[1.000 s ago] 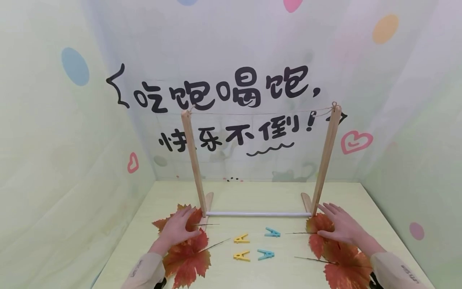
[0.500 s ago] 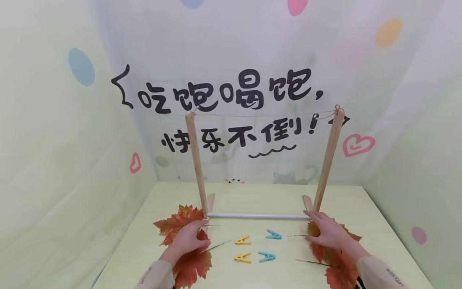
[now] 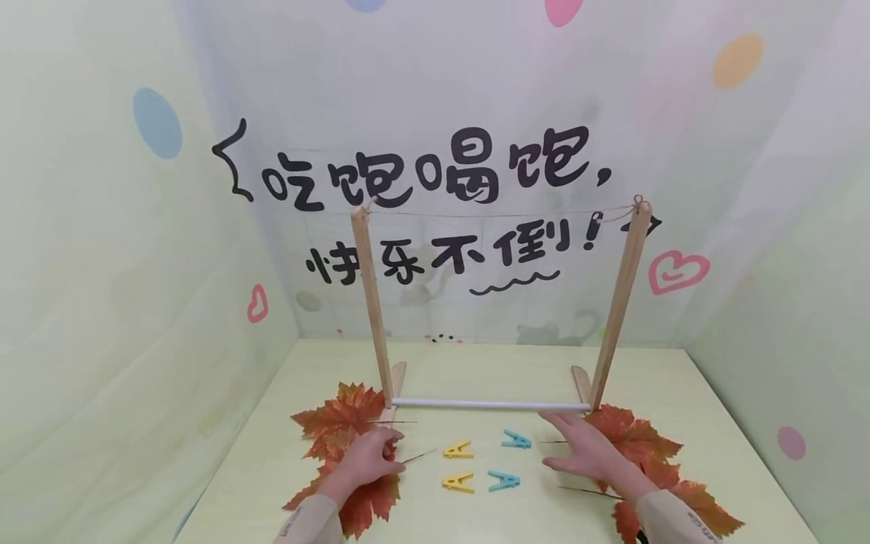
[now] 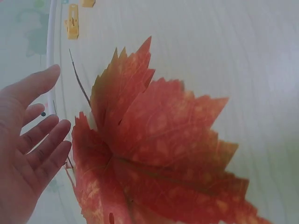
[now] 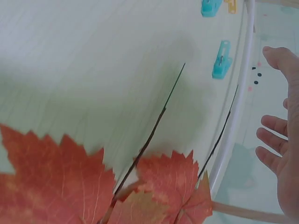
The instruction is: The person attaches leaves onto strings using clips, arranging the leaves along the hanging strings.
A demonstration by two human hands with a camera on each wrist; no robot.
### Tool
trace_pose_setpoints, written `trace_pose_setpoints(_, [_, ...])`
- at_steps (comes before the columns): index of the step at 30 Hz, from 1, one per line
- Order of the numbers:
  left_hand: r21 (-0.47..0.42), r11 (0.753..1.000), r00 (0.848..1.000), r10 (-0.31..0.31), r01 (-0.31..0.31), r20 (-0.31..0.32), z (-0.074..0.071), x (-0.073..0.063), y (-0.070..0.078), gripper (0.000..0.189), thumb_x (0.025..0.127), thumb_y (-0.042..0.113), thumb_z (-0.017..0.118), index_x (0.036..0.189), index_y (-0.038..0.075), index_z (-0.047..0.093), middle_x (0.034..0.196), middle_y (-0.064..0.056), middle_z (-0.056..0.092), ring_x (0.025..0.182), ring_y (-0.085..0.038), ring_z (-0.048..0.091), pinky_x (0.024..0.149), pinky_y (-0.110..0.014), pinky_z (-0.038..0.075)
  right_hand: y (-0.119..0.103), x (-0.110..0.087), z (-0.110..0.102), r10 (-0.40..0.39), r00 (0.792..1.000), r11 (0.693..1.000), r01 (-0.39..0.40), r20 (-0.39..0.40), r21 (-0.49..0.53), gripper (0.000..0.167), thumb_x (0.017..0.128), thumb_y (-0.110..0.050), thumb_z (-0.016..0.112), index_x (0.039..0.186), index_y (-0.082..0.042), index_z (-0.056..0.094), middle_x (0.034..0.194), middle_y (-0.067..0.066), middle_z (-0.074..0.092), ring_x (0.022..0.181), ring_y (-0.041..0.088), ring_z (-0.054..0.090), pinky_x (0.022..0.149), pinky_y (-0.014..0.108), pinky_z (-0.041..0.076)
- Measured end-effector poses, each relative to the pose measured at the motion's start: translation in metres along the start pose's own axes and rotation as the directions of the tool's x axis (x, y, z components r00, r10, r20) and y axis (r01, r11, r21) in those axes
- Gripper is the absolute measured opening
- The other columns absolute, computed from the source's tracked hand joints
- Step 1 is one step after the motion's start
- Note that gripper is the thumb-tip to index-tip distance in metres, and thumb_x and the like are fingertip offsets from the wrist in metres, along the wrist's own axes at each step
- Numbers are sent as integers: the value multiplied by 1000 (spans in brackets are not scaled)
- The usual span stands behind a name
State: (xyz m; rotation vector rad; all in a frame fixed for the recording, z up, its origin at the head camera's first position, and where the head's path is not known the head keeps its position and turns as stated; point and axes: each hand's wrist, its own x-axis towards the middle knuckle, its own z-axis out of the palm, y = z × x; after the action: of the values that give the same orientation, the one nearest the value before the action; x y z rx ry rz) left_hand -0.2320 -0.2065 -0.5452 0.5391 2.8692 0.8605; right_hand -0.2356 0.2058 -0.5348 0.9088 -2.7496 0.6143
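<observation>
My left hand [image 3: 367, 457] hovers above red-orange artificial maple leaves on the left, its fingers loosely bent around nothing. In the left wrist view, that hand [image 4: 32, 140] is beside a large leaf [image 4: 163, 135] and its thin stem. My right hand [image 3: 587, 449], fingers spread and holding nothing, is over the stems of the right-hand maple leaves [image 3: 632, 434]. Just left of its fingertips lies a blue clothespin [image 3: 518, 439], with a second blue clothespin [image 3: 504, 480] nearer me. Two yellow clothespins, one far [image 3: 458, 450] and one near [image 3: 458, 481], lie closer to my left hand.
Behind the clothespins stands a wooden frame with a left post [image 3: 374, 310] and a right post [image 3: 620, 310]. A white rod [image 3: 489, 405] joins them low down, and a thin string [image 3: 489, 216] spans their tops. Printed cloth walls [image 3: 136, 302] enclose the table [image 3: 476, 370].
My right hand has moved left off the right-hand leaves, uncovering more of them. My left hand has shifted right and nearer me, its fingers bending more. The leaves and clothespins stay in place.
</observation>
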Motion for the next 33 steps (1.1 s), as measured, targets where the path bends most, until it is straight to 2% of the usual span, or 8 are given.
trace_pose_setpoints(4, [-15, 1000, 1000, -14, 14, 10, 7, 2, 0, 47, 72, 26, 77, 111, 5, 61, 81, 1, 56, 68, -11, 46, 60, -25, 43, -4, 4, 7, 1, 1000, 1000, -1, 2, 2, 71, 71, -37, 75, 129, -6, 47, 121, 15, 53, 106, 28, 53, 79, 45, 49])
trace_pose_setpoints(9, [-4, 1000, 1000, -8, 8, -3, 15, 4, -2, 49, 71, 27, 77, 112, 7, 59, 84, 3, 57, 64, -7, 45, 58, -23, 41, -13, 7, 18, 32, 999, 998, -34, 43, 49, 69, 73, -40, 71, 130, -9, 47, 117, 10, 55, 106, 25, 52, 82, 44, 47])
trace_pose_setpoints(15, [-16, 999, 999, 42, -42, -18, 23, 7, -5, 43, 70, 19, 77, 108, 6, 60, 77, 5, 55, 61, -5, 44, 57, -23, 40, -28, 14, 30, 7, 999, 996, -11, 47, 89, 67, 74, -38, 71, 129, -8, 47, 117, 9, 56, 107, 25, 52, 85, 44, 46])
trace_pose_setpoints(21, [-64, 996, 998, 58, -59, -19, 24, 8, -7, 34, 70, 7, 74, 101, 4, 62, 73, 6, 56, 63, -3, 48, 57, -22, 43, -41, 22, 37, -8, 1000, 994, 5, 26, 105, 64, 75, -39, 70, 127, -8, 49, 116, 10, 56, 107, 25, 52, 85, 43, 46])
trace_pose_setpoints(25, [-78, 996, 999, 46, -46, -11, 24, 9, -10, 20, 72, 1, 70, 91, 6, 66, 71, 7, 56, 63, -4, 48, 58, -21, 43, -46, 29, 41, -10, 1000, 993, 7, 22, 114, 62, 76, -37, 70, 127, -8, 49, 116, 9, 56, 107, 24, 52, 86, 42, 45])
trace_pose_setpoints(28, [-83, 996, 1000, 25, -24, 6, 24, 10, -11, 12, 74, 1, 69, 84, 8, 68, 72, 8, 58, 64, -4, 47, 59, -20, 44, -48, 34, 46, -14, 999, 991, 7, 47, 132, 63, 76, -38, 69, 127, -7, 49, 117, 10, 56, 107, 25, 52, 87, 42, 44])
trace_pose_setpoints(33, [-113, 993, 999, 37, -35, 16, 23, 9, -11, 9, 75, 2, 69, 81, 9, 70, 73, 6, 61, 64, -3, 51, 59, -20, 46, -49, 41, 55, -7, 995, 987, -9, 96, 158, 63, 77, -38, 68, 127, -6, 49, 120, 10, 55, 110, 27, 50, 89, 43, 43])
